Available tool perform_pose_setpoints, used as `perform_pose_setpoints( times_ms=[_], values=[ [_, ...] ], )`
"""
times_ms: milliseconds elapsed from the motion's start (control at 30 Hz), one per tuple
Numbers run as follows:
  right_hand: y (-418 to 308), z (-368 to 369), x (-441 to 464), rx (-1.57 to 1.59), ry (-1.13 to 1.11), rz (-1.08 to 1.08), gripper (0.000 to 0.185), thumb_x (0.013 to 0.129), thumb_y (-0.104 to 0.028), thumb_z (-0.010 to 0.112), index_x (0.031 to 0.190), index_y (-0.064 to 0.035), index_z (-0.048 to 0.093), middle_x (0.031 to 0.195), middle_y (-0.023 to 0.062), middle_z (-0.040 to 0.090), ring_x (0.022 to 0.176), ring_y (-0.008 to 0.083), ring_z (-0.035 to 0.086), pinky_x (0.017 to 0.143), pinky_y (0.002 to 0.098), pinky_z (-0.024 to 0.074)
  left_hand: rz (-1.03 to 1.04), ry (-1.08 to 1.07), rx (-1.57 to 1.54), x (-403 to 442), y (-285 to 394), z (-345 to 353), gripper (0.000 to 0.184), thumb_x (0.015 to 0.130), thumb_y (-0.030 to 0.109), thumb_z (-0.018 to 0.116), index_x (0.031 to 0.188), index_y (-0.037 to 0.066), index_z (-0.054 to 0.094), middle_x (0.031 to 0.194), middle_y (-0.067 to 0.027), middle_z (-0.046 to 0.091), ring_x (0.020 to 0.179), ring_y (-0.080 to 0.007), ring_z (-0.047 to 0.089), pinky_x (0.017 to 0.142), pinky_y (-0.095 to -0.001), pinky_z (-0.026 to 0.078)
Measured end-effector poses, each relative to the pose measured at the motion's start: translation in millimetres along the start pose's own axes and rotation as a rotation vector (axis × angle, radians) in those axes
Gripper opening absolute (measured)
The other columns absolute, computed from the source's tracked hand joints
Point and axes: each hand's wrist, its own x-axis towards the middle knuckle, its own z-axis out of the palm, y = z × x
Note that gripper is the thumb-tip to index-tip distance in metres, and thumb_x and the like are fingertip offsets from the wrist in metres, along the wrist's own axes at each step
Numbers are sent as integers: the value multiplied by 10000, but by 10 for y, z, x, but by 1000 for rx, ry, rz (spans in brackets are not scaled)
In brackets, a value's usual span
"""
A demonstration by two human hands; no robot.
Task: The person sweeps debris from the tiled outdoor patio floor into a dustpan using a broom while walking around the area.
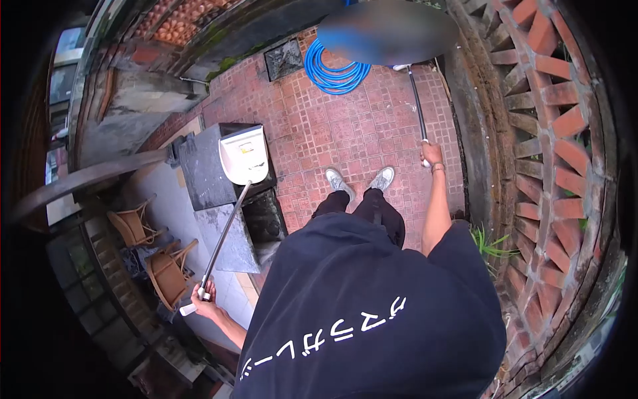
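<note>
My left hand (205, 299) is closed round the handle end of a long-handled white dustpan (244, 157). The pan is beside a dark stone block (205, 169) at the left, its black pole slanting down to my hand. At the right, my right hand (431, 154) grips the end of a black pole with a white tip (417, 106). That pole runs up over the red tiles, and its far end meets a blurred patch at the top, so what it carries is mostly hidden.
A coiled blue hose (332, 78) lies on the red tiled floor (319, 133) near the top. An openwork brick wall (555, 133) runs along the right, with a green plant (490, 245) at its foot. Wooden chairs (167, 274) stand at the lower left.
</note>
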Motion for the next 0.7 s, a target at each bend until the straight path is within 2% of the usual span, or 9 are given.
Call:
perform_pose_setpoints(
  times_ms=[67, 133, 267, 367, 433, 500, 533, 633, 700],
  values=[
    [10, -62, -185, 75, 4, 24, 173, 822, -219, 493, 774, -53, 480, 494, 38, 453, 350, 118, 428, 295, 282, 357, -43, 106, -58, 131, -270, -33, 338, 774, 232, 429, 952, -28, 550, 748, -200, 616, 630, -249, 633, 482, -241, 505],
    [187, 55, -596, 33, 12, 89, 177, 824, -228, 493, 793, -55, 478, 491, 30, 439, 352, 123, 426, 300, 288, 362, -28, 192, -54, 296, -173, -307, 328, 770, 231, 431, 929, -27, 558, 731, -196, 614, 625, -246, 633, 475, -237, 500],
    [754, -107, -1412, -103, -48, 349, 173, 836, -232, 467, 802, -62, 466, 494, 27, 442, 359, 127, 418, 300, 288, 348, 36, 409, -36, 684, -277, -765, 309, 766, 234, 430, 868, -11, 589, 697, -188, 614, 591, -233, 626, 446, -223, 478],
    [1550, -351, -1852, -163, -84, 479, 184, 833, -188, 427, 692, -80, 475, 475, -12, 404, 352, 84, 369, 310, 238, 324, 84, 499, -30, 1051, -444, -929, 296, 767, 229, 434, 842, 1, 608, 687, -187, 615, 566, -222, 619, 428, -218, 462],
    [2674, -680, -1824, 815, -1049, 435, 213, 794, -121, 392, 589, -71, 416, 465, 8, 397, 339, 128, 377, 311, 270, 315, 88, 511, -36, 1330, -560, -1051, 284, 765, 218, 443, 829, 0, 613, 679, -185, 614, 562, -217, 618, 423, -218, 458],
    [2669, -528, -2172, 213, -188, 1050, 208, 824, -158, 391, 636, -102, 459, 470, -18, 412, 337, 71, 358, 307, 199, 295, 93, 537, -32, 1628, -682, -1197, 275, 765, 205, 450, 829, -5, 616, 671, -183, 613, 558, -217, 617, 419, -219, 454],
    [2704, -482, -2188, 200, -181, 1042, 208, 824, -158, 391, 636, -102, 459, 470, -18, 412, 337, 72, 358, 307, 199, 295, 94, 552, -27, 1768, -746, -1276, 271, 765, 198, 454, 829, -8, 618, 667, -183, 612, 556, -218, 616, 417, -219, 453],
    [3035, -291, -2941, 233, -199, 780, 180, 821, -163, 400, 691, -60, 470, 518, 9, 438, 396, 83, 396, 361, 198, 320, 79, 577, -17, 2147, -860, -1556, 275, 772, 193, 453, 841, -18, 615, 670, -182, 612, 557, -219, 616, 424, -220, 458],
    [2894, 293, -2947, 234, -203, 607, 177, 818, -167, 407, 727, -32, 478, 549, 27, 455, 435, 91, 421, 398, 197, 338, 62, 557, -34, 2356, -969, -1791, 271, 775, 185, 449, 837, -35, 595, 675, -185, 607, 584, -216, 621, 473, -224, 472]
  ],
)
